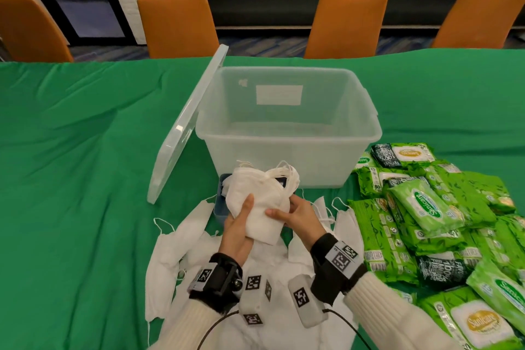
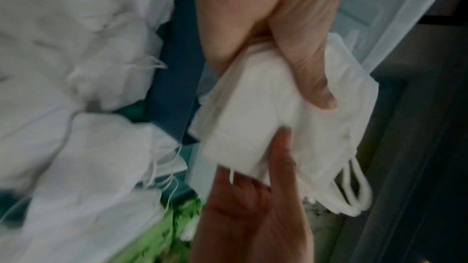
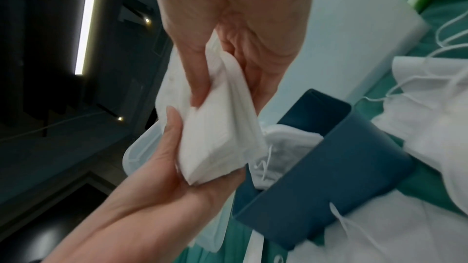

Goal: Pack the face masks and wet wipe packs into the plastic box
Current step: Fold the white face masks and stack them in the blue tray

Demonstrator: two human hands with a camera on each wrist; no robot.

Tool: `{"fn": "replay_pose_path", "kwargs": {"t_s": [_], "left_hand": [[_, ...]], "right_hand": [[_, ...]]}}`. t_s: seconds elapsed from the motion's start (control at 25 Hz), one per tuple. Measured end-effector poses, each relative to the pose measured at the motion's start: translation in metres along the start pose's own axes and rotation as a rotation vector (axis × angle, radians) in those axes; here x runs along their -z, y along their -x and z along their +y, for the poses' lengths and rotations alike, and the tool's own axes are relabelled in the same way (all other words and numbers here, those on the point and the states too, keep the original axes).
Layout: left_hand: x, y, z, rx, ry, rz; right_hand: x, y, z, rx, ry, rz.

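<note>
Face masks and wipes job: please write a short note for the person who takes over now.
Left hand and right hand both hold one stack of face masks above the small blue box.
More masks lie loose on the green cloth; wet wipe packs are piled at right.
The plastic box is open and looks empty, its lid leaning on it.
All packing remains.

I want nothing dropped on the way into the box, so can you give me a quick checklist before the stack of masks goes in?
1. Left hand grips the stack of white face masks: ok.
2. Right hand holds its other side: ok.
3. Clear plastic box open, its clear lid leaning against its left side: ok.
4. Box floor free: ok, nothing visible inside.
5. Ear loops tucked in: not ok, they hang loose.
6. Small dark blue box below still holds masks: ok.
</note>
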State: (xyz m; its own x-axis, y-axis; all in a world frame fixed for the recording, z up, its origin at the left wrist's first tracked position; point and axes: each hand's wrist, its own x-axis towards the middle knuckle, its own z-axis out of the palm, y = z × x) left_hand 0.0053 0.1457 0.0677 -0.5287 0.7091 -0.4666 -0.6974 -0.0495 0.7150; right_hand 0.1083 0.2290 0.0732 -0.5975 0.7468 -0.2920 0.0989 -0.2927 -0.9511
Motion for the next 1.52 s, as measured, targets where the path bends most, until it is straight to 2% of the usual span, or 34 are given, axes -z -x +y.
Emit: {"fn": "replay_pose_path", "kwargs": {"t_s": [0.08,0.16,0.24,0.32,0.4,0.48,0.64,0.72,0.8,0.88,1.04,1.2,1.32,1.44,1.52], "left_hand": [[-0.006,-0.014,0.011,0.022,-0.138,-0.053],[0.0,-0.033,0.031,0.017,-0.567,-0.061],[0.014,-0.059,0.052,-0.08,-1.03,0.005],[0.024,-0.09,0.072,-0.084,-1.214,0.08],[0.021,-0.116,0.081,0.034,-1.283,0.114],[0.012,-0.132,0.077,0.172,-1.278,0.038],[-0.004,-0.137,0.068,0.326,-1.369,-0.077],[0.002,-0.142,0.067,0.368,-1.268,-0.135],[0.01,-0.147,0.069,0.41,-1.029,-0.122],[0.014,-0.148,0.079,0.407,-0.82,-0.109],[0.018,-0.147,0.096,0.353,-0.628,-0.237],[0.019,-0.147,0.095,0.332,-0.662,-0.29],[0.016,-0.146,0.094,0.229,-0.764,-0.242],[0.018,-0.146,0.096,0.193,-0.743,-0.232],[0.02,-0.146,0.097,0.171,-0.72,-0.214]], "right_hand": [[0.009,-0.012,-0.012,0.065,0.056,0.052],[0.027,-0.024,-0.022,0.112,0.122,0.111],[0.048,-0.036,-0.031,0.145,0.174,0.161],[0.063,-0.045,-0.036,0.17,0.215,0.18],[0.066,-0.053,-0.035,0.187,0.289,0.165],[0.062,-0.059,-0.029,0.199,0.356,0.143],[0.053,-0.067,-0.018,0.249,0.461,0.095],[0.05,-0.072,-0.014,0.252,0.51,0.075],[0.044,-0.078,-0.011,0.242,0.562,0.047],[0.036,-0.083,-0.006,0.243,0.631,-0.002],[0.016,-0.092,0.018,0.206,0.852,-0.081],[-0.01,-0.109,0.043,0.11,0.918,-0.057],[-0.026,-0.121,0.047,0.13,1.045,-0.052],[-0.033,-0.129,0.045,0.058,1.176,0.017],[-0.033,-0.131,0.044,0.013,1.17,0.048]]}}
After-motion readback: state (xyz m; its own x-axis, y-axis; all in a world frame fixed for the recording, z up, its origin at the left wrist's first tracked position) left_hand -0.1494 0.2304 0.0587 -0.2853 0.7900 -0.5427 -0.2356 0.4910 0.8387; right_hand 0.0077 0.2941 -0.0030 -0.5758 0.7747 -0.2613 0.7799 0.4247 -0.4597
